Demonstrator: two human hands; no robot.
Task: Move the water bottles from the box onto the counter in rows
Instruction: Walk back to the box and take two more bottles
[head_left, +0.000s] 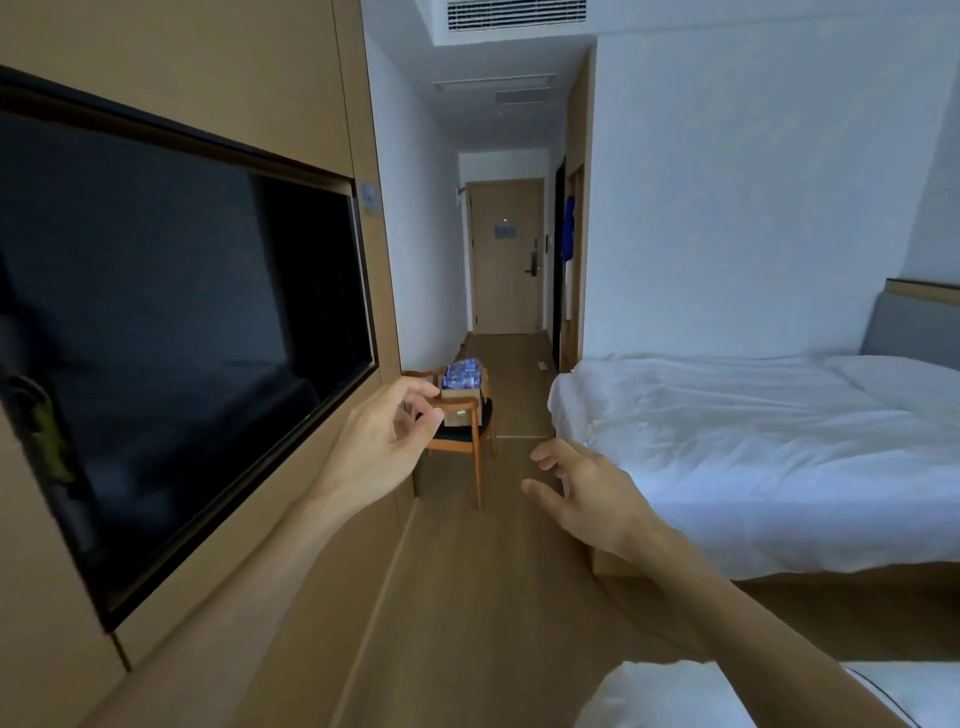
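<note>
- Both hands empty: left hand (387, 441) raised with fingers loosely curled, right hand (582, 493) spread, fingers relaxed.
- Water bottles (464, 375) packed in cardboard box (460, 400) on wooden chair (467, 441), well ahead beside wall.
- White bed (753, 441) at right, television (171, 322) at left.

open floor (483, 597) between wall panel (291, 571) and bed (779, 457), chair (462, 431) ahead

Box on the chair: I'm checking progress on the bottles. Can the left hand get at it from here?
Probably not yet. The box sits on the chair well down the room, beyond the empty left hand. The floor between looks free.
</note>
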